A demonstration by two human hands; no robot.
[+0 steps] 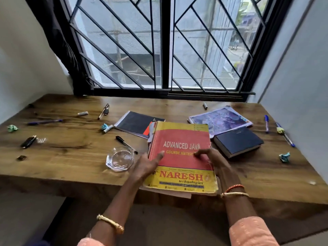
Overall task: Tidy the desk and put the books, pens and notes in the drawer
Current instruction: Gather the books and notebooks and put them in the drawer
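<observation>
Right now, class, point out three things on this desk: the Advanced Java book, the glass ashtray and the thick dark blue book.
Advanced Java book (179, 139): head view, on the red cover above the title.
Glass ashtray (120, 160): head view, on its clear bowl.
Thick dark blue book (238, 140): head view, on the top cover.

I wore peach-pink patterned fabric sleeves (252, 233) pushed up both forearms. A thick golden bangle (110, 224) ringed my left wrist; my right wrist carried an orange thread (234, 187) and a pale golden bangle (234, 194).
</observation>
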